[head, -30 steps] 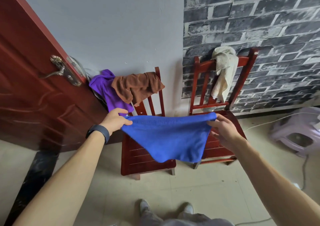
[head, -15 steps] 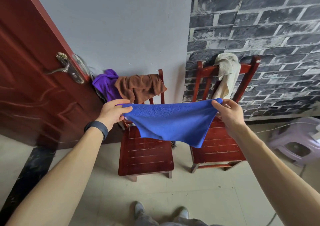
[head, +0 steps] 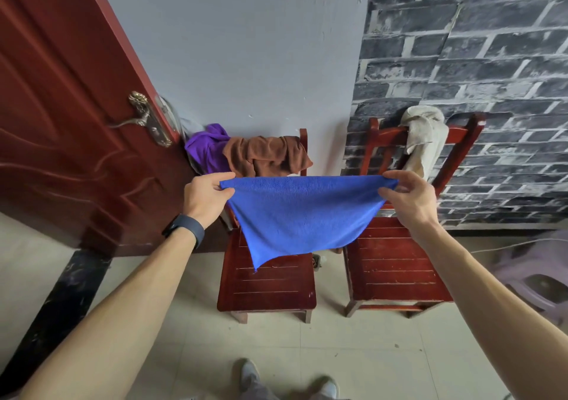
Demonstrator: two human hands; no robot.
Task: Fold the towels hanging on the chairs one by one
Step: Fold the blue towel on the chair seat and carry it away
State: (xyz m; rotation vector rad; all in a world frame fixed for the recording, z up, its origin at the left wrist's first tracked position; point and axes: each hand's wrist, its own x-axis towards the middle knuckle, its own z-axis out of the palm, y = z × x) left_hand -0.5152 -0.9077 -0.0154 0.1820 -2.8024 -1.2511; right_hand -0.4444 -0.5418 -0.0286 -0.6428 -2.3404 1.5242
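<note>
Head view, looking forward and down. A bright blue microfibre towel [head: 299, 215] is held in the air in front of two dark red wooden slatted chairs, its top edge stretched taut and level between both hands while its lower part hangs to a point above the seat of the left chair [head: 266, 289]. The left hand [head: 206, 198], with a dark band [head: 184, 229] at the wrist, has its grip closed on the towel's left top corner; the right hand [head: 408, 198] pinches the right top corner between thumb and fingers, so that both grips are closed on the cloth. Over the backrest of the left chair lie a crumpled brown towel [head: 267, 155] and, beside it toward the reddish-brown panelled door [head: 61, 117], a purple towel [head: 206, 149]. A cream towel [head: 422, 135] hangs over the top rail of the right chair [head: 396, 273], which stands against a grey brick-patterned wall [head: 476, 77]. Both chairs rest on a pale tiled floor [head: 353, 353].
</note>
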